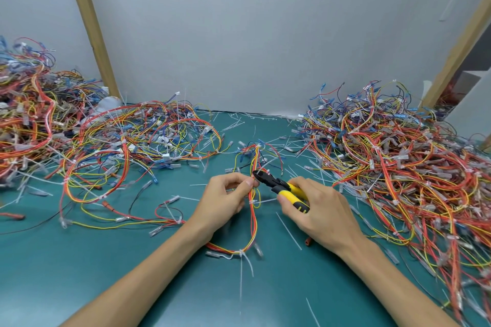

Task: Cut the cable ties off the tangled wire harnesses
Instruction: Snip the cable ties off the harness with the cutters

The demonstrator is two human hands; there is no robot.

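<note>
A thin bundle of red, yellow and orange wires [254,220], bound with white plastic cable ties [241,253], is looping across the middle of the teal work mat [79,273]. The left hand [225,196] is pinching it between thumb and fingertips. From 3 o'clock, the right hand [318,210] is gripping yellow-and-black side cutters [279,184], whose black jaws are touching the bundle. One tangled multicoloured harness heap [53,127] is sitting at 9 o'clock and another heap [398,154] at 3 o'clock. Cut white tie pieces [233,123] are littering the mat at 12 o'clock.
</note>
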